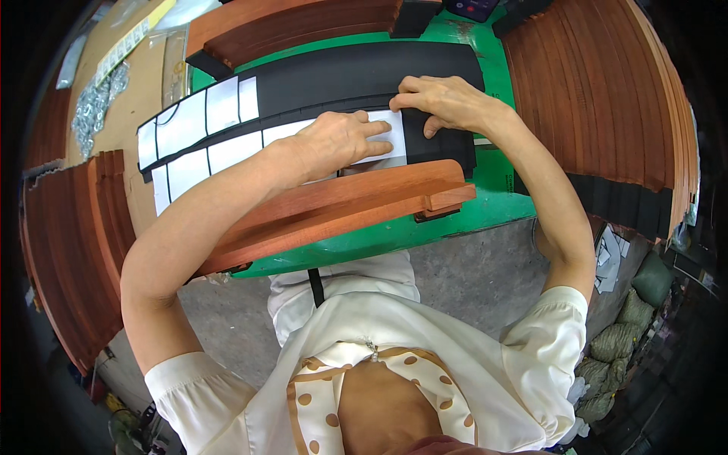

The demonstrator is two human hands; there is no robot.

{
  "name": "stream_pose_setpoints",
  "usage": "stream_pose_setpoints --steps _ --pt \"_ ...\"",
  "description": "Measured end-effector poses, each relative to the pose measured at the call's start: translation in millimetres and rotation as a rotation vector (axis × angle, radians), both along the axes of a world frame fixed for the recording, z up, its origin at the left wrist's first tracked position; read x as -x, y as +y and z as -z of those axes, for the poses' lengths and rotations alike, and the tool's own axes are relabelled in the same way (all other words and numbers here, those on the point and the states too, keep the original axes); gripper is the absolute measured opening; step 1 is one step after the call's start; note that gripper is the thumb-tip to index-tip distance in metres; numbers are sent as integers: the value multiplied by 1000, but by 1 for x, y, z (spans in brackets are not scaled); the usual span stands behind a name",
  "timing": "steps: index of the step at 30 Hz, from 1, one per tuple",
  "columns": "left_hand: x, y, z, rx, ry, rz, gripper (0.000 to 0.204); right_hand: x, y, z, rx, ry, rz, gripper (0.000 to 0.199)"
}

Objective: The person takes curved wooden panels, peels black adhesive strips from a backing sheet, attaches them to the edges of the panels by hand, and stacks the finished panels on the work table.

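A black panel (334,76) lies across the green work surface, with two rows of white rectangular pieces on its left part. My left hand (330,144) rests on the near row. Its fingers stretch over the white piece (397,136) at that row's right end. My right hand (447,104) is just beyond this piece, its fingers bent down to the dark seam between the rows and its thumb apart over the black surface. Nothing shows in its grasp. A reddish-brown wooden part (341,201) with a curved end lies along the near side, below my left forearm.
Another brown wooden part (296,34) lies beyond the panel. Brown wooden pieces are stacked at the right (591,91) and left (72,243). Cardboard (136,68) with clear plastic bags (98,106) is at the far left. A dark phone-like device (474,7) is at the far edge.
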State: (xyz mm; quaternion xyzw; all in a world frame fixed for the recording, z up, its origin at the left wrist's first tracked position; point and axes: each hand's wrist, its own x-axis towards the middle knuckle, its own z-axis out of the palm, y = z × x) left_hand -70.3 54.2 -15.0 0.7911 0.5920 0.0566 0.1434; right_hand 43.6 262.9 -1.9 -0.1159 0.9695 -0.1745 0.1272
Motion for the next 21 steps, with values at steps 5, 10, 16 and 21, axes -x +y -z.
stream_pose_setpoints --steps 5,10,16,21 --pt "-1 0 -1 -2 -15 -10 62 -9 4 6 -50 11 -8 47" --pt "-1 0 0 -8 53 11 57 0 -3 1 -99 -47 -35 41" --pt "-2 6 -2 33 22 6 66 -10 1 1 50 74 -16 41" --pt "-3 13 -4 8 51 28 65 -20 1 4 70 50 157 46"
